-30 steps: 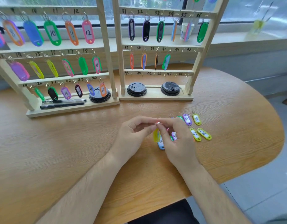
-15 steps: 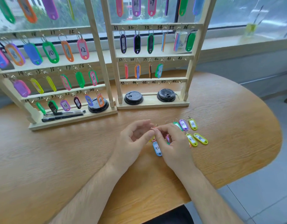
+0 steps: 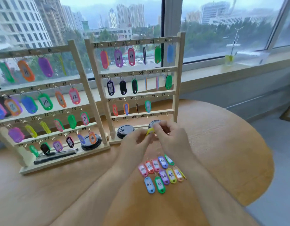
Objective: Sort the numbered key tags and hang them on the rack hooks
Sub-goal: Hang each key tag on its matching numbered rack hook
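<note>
On the wooden table (image 3: 222, 152) before me, at the far left, stands the left rack (image 3: 95, 111). Its hooks carry many coloured tags, with numbers such as 10, 12 and 18 readable. A black pen (image 3: 56, 156) lies on its base, and a black lid (image 3: 91, 142) sits at the right end of this base. Just beside it stands the right rack (image 3: 178, 75). Its upper rows are hung with tags, while the hooks of its lowest row, marked 43 and onward, are bare.

In front of the base of this rack, my left hand (image 3: 134, 141) is raised above the table, with thumb and forefinger curled and pinching the yellow tag (image 3: 150, 131). My right hand (image 3: 172, 136) meets it from the other side, its fingers also bent and pinching the same tag. The number on it I cannot read.

Below my hands, the loose tags (image 3: 160, 172) lie close together on the table. Among them are a blue one marked 42 and a green one marked 43. Far right, a cup (image 3: 229, 60) stands on the window sill.
</note>
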